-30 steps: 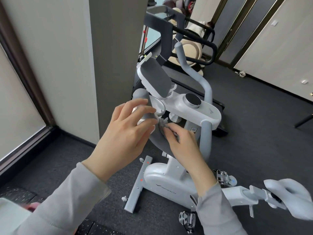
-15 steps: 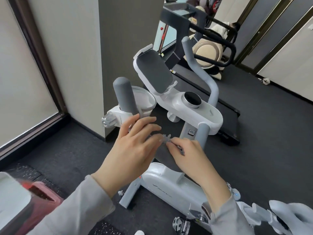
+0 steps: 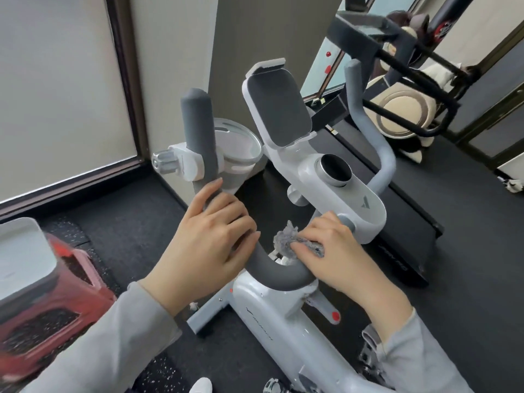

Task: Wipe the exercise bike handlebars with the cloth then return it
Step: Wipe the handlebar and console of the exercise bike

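Note:
The white exercise bike (image 3: 286,333) has a grey padded handlebar (image 3: 198,129) that rises at the left and curves down under both hands. My left hand (image 3: 207,245) is wrapped around the left bend of the bar. My right hand (image 3: 337,256) presses a small grey fluffy cloth (image 3: 286,241) against the bar's lower curve near the console. The right handlebar (image 3: 368,123) stands free behind the console (image 3: 334,180). A grey tablet holder (image 3: 278,103) tilts up above the console.
A wall corner stands close behind the bike at the left. A black treadmill (image 3: 402,63) sits at the back right. A red and white container (image 3: 42,293) is at the lower left. The floor is dark carpet.
The view has shifted right and up the bar. My left hand has slid down the left handlebar and my right hand has moved the cloth toward the console end.

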Tool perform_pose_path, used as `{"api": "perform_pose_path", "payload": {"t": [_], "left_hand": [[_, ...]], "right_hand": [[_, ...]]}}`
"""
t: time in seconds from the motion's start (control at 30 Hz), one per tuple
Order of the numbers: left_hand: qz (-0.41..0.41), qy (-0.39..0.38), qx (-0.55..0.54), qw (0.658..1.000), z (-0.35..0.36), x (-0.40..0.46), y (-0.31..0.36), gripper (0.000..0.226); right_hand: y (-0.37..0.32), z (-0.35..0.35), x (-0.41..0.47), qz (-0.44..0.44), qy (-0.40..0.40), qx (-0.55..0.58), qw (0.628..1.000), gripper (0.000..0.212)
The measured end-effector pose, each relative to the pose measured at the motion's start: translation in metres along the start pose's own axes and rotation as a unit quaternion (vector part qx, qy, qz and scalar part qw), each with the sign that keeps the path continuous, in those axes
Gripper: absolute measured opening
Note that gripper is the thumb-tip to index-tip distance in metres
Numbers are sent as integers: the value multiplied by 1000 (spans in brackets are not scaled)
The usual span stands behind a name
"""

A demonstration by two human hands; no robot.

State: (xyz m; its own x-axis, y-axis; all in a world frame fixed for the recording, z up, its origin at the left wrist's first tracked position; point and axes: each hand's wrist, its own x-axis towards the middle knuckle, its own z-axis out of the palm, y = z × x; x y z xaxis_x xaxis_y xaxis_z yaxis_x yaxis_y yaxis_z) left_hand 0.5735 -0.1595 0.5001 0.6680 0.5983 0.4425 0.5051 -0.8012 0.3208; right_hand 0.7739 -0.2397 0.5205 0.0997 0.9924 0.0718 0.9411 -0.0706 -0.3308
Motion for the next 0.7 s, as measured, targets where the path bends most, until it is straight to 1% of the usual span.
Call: {"api": "perform_pose_path", "payload": {"t": [0.2, 0.27, 0.37, 0.47, 0.6, 0.7], "left_hand": [[-11, -10, 19, 1000, -2, 1, 2, 28], [-11, -17, 25, 999, -3, 1, 3, 29], [-12, -20, 31, 999, -2, 0, 3, 29], [-10, -19, 33, 999, -1, 0, 2, 27], [-11, -13, 31, 999, 0, 0, 3, 26], [-8, -12, 31, 999, 0, 0, 2, 24]], "right_hand": [[37, -11, 22, 16, -1, -44, 999, 21], [49, -16, 28, 23, 12, -65, 998, 20], [56, -17, 26, 22, 56, -70, 996, 15], [52, -8, 11, 11, 118, -60, 991, 9], [36, 6, -10, 22, 185, -10, 982, 9], [18, 15, -23, 5, 203, 36, 978, 7]]}}
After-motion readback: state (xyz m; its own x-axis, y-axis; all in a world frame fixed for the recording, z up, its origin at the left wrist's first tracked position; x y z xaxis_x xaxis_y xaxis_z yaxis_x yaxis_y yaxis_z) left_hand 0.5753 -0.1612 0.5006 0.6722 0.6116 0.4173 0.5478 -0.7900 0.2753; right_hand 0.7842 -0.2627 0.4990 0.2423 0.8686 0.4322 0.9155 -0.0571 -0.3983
